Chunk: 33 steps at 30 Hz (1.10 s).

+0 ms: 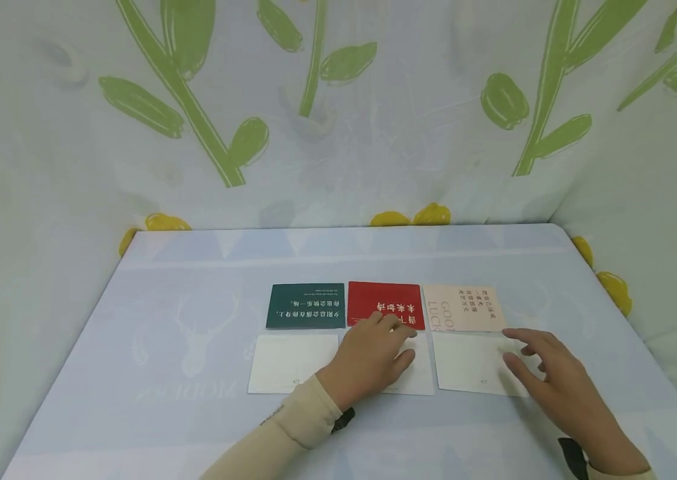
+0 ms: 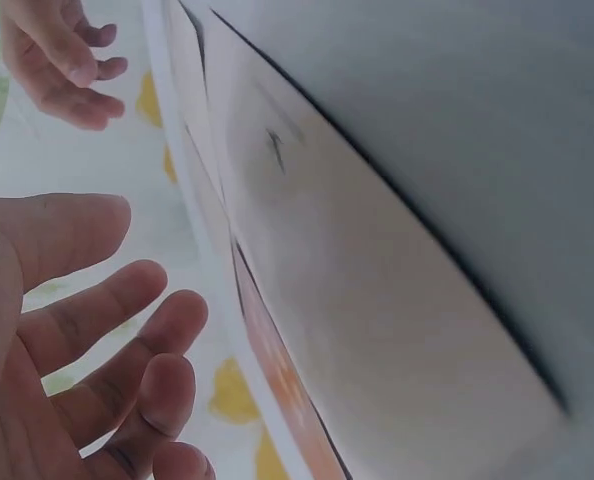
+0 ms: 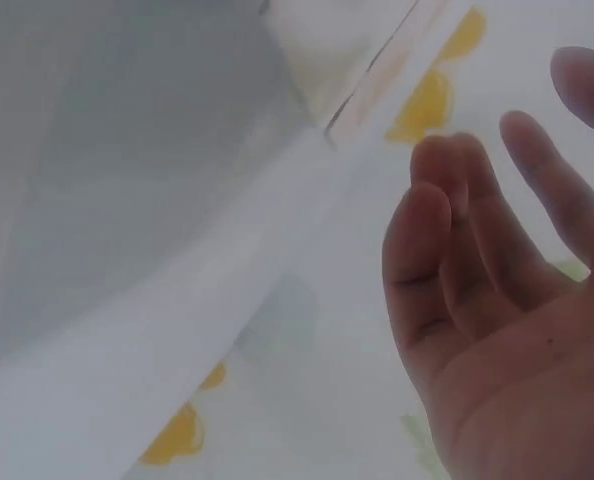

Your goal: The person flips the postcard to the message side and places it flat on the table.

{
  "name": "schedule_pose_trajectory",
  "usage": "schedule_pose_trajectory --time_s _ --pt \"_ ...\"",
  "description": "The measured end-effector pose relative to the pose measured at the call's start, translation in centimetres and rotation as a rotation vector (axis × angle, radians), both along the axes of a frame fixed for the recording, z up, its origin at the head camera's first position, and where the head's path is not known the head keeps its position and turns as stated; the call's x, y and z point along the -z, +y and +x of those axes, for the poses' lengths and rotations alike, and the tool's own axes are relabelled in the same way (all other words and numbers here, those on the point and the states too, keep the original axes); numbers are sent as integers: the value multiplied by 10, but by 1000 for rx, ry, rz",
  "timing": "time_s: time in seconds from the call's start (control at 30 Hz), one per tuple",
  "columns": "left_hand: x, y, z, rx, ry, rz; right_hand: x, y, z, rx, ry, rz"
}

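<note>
Lying flat, a red rectangular paper card (image 1: 381, 299) separates a dark-green paper card (image 1: 305, 307) from a pale-pink paper card (image 1: 464, 309), apparently spaced for legibility; the left hand (image 1: 369, 360), partly hiding it, and right hand (image 1: 563, 383), fingers apart, hold nothing above the pale-blue worktop (image 1: 158, 423).

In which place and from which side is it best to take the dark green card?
Probably by the left edge of the dark green card, coming from the left: it lies flat, and no card borders that edge, while the red card and a white card crowd its right and near edges.
</note>
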<state>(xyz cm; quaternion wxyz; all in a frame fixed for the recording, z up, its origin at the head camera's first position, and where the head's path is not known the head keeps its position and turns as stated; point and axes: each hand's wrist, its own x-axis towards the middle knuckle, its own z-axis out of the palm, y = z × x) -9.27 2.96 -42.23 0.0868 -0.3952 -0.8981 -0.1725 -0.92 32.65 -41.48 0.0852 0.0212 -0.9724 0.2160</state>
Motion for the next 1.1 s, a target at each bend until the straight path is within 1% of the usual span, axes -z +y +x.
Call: schedule_pose_trajectory --time_s 0.13,0.3,0.4,0.63,0.73,0.83,0.93,1.1 --pt "-1 -15 -5 -32 12 7 1 -11 -7 -42 29 -39" --pt "-6 -36 -14 -74 17 27 -2 -26 -15 -66 29 -72" --pt "-7 -47 -19 -105 15 39 -3 -35 -20 -87 18 -83" --pt "-1 -74 -29 -198 10 53 0 -64 -38 -187 -50 -83" --pt "1 -88 -32 -222 14 60 1 -76 -45 -233 -52 -88" --pt "2 -102 -35 -250 -2 55 0 -85 -51 -272 -52 -101" --pt "2 -116 -38 -293 -42 41 -2 -94 -57 -302 -64 -122" --pt "5 -137 -43 -355 -85 33 -6 -111 -68 -321 -89 -156"
